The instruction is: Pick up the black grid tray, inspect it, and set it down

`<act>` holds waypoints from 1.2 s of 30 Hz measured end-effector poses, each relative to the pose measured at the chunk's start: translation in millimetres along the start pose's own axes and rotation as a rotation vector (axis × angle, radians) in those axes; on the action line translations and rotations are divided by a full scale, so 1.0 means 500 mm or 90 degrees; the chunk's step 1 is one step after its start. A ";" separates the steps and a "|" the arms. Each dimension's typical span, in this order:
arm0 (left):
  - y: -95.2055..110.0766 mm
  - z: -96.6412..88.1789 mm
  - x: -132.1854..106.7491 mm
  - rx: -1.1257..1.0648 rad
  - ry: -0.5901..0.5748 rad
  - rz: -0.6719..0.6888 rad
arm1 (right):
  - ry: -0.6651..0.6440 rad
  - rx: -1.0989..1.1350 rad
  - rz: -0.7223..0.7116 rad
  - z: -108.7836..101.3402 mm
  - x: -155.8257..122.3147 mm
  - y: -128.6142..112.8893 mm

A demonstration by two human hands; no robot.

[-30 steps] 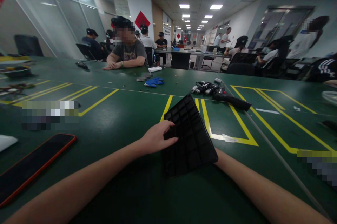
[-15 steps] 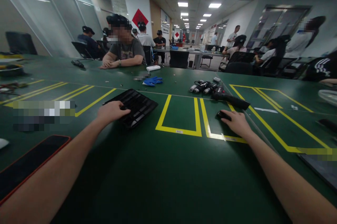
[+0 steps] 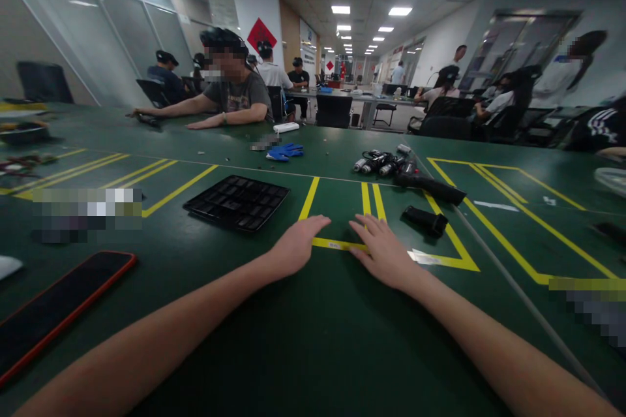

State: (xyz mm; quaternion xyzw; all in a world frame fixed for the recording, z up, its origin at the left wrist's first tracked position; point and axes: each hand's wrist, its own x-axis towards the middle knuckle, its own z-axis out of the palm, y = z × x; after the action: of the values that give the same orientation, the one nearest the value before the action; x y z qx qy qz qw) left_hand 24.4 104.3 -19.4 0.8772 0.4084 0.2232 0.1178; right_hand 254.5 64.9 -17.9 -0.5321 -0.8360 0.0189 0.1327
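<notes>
My left hand [image 3: 296, 245] lies flat on the green table [image 3: 313, 339], fingers stretched out, holding nothing. My right hand [image 3: 384, 251] rests flat beside it, also empty, fingers over a yellow tape line [image 3: 337, 245]. A black compartment tray [image 3: 237, 201] lies on the table to the left of my hands. A small black cylindrical part [image 3: 424, 220] lies to the right of my right hand, apart from it.
A black tool [image 3: 430, 186] and several small metal parts [image 3: 379, 162] lie further back. Blue gloves [image 3: 285, 152] sit mid-table. A red-edged phone [image 3: 53, 310] lies near left. A person [image 3: 229, 94] sits across; others work at tables behind.
My left hand let go of the tray, which now lies flat at left. My right hand released the small black part. Both hands came together at the table's middle.
</notes>
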 end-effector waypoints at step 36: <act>0.029 -0.021 -0.007 0.004 -0.113 -0.075 | 0.060 -0.103 0.368 -0.015 -0.030 0.269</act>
State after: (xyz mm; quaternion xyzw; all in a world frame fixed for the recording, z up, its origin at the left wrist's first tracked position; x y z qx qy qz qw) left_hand 27.1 92.5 -5.5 0.8683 0.4481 0.1357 0.1638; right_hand 381.1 109.0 -36.8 -0.7571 -0.6416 -0.0353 0.1179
